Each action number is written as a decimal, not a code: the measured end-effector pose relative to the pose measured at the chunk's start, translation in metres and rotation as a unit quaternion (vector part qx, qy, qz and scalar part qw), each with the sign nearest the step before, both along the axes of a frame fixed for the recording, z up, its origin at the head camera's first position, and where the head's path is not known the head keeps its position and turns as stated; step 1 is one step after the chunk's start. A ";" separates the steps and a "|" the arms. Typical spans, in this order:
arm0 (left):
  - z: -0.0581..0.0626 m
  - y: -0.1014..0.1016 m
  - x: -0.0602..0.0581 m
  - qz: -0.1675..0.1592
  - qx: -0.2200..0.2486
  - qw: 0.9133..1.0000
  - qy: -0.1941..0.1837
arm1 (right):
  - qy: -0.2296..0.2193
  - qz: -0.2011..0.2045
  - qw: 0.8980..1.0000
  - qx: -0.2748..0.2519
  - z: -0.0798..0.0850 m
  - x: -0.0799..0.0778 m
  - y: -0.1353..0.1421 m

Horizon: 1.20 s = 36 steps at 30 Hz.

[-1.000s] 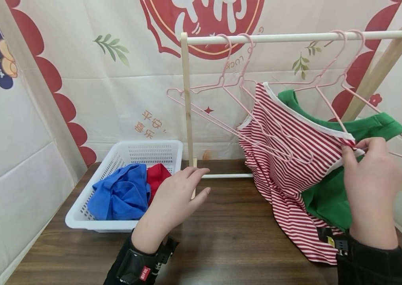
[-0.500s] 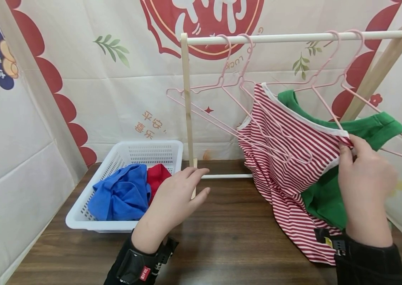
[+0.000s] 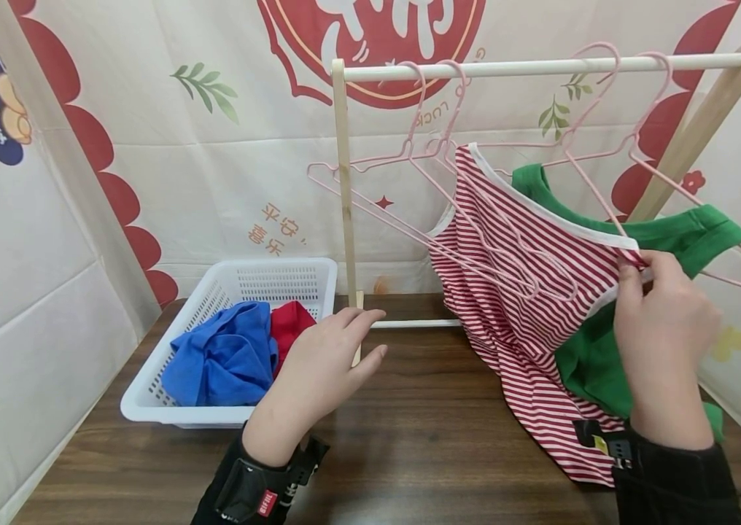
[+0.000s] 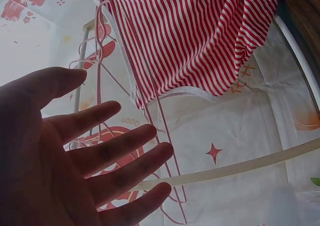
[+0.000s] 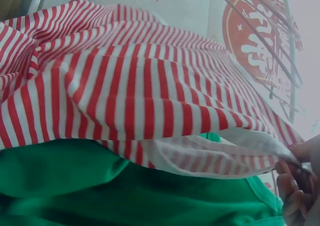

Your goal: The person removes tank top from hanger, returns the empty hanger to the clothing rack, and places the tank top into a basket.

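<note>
In the head view, the striped shirt (image 3: 528, 328) is seen at four o'clock, its shoulder pinched by the fingers of the right hand (image 3: 666, 321) at three o'clock. One arm of a hanger (image 3: 586, 177) is traced to the neckline near those fingers; its end is hidden, and whether its hook is borne by the rack (image 3: 541, 68) cannot be told. Behind, the green shirt (image 3: 607, 364) is largely covered by the stripes and the right hand. At seven o'clock the left hand (image 3: 321, 364) is held with fingers released, gripping nothing; part of the red cloth (image 3: 289, 324) is covered by it. The blue cloth (image 3: 219, 357) is laid beside the red in the basket (image 3: 167, 413) at eight o'clock. Between the left hand and the striped shirt, room is left over the worktop (image 3: 423, 437).

In the left wrist view, the palm, turned away in the head view, is shown, with the fingers spread well short of the striped shirt, which is cut off at twelve o'clock.

In the right wrist view, the shirt's white-trimmed opening and its inner side are revealed, with the green shirt below at six o'clock. The pinching fingers are cut off at four o'clock, and their grip on the hanger cannot be made out.
</note>
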<state>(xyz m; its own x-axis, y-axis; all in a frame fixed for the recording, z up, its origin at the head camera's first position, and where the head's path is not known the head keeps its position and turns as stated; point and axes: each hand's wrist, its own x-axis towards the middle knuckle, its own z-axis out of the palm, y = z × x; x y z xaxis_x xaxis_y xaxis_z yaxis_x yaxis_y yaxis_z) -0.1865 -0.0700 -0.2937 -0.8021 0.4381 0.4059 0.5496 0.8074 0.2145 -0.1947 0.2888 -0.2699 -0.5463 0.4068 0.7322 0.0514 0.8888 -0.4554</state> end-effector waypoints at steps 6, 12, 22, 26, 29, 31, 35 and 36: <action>0.001 0.000 0.000 0.000 0.001 1.000 0.005 | 0.083 0.001 0.997 0.006 -0.006 -0.003 0.005; 0.001 -0.001 -0.001 -0.025 0.035 0.997 0.067 | 0.137 -0.010 0.990 0.021 -0.010 -0.005 0.015; -0.001 -0.003 -0.003 -0.055 0.080 0.985 0.144 | 0.128 -0.005 0.991 0.033 -0.009 -0.001 0.024; -0.001 -0.005 -0.004 -0.048 0.080 0.986 0.137 | 0.099 -0.003 0.994 0.043 -0.007 0.001 0.025; -0.001 -0.009 -0.006 -0.033 0.076 0.987 0.136 | 0.069 -0.004 0.997 0.035 -0.006 0.001 0.024; 0.000 -0.012 -0.007 -0.024 0.075 0.987 0.137 | 0.054 -0.003 0.998 0.029 -0.006 0.001 0.024; 0.002 -0.018 -0.007 0.000 0.083 0.988 0.133 | 0.024 0.010 1.000 0.012 -0.004 0.000 0.026; 0.002 -0.019 -0.007 0.005 0.085 0.988 0.132 | 0.013 0.014 1.000 0.008 -0.004 0.000 0.027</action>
<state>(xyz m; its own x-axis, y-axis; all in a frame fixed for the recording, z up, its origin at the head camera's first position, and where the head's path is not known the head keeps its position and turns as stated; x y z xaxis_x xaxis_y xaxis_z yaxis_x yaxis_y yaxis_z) -0.1933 -0.0893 -0.2913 -0.6622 0.3375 0.6690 0.5966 0.7777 0.1982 -0.1950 0.3154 -0.2738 -0.5376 0.3792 0.7531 0.0150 0.8973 -0.4411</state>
